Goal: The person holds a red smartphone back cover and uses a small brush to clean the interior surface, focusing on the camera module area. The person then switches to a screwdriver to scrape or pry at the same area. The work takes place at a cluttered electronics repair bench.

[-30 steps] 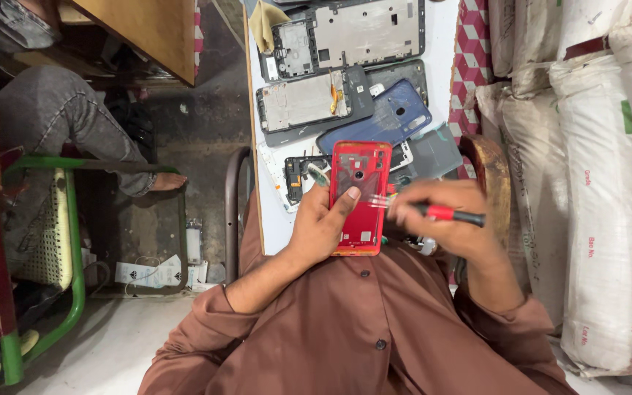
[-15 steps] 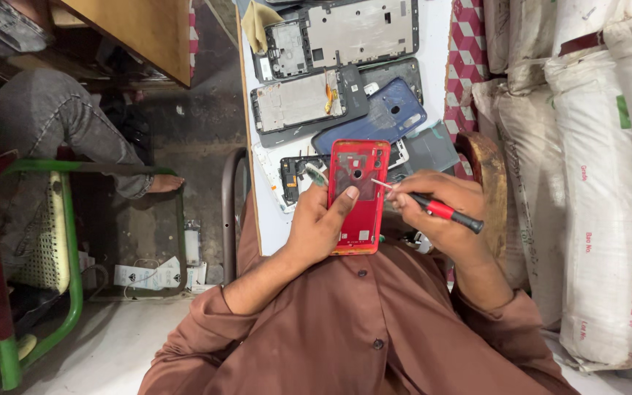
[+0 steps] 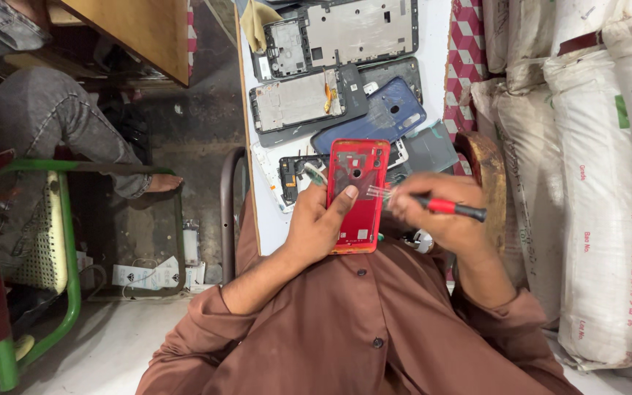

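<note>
One red phone shell, long axis running away from the counter's near edge, glossy, camera cutout showing; left hand is gripping it, right hand is clasping a red-handled screwdriver.

Ahead of my hands the white tabletop is crowded with a blue phone back cover, grey phone frames and a small black circuit-board piece, leaving little bare surface to pass over. Stacked white woven sacks wall off my right. To my left, open floor lies beside the green metal chair frame.
</note>
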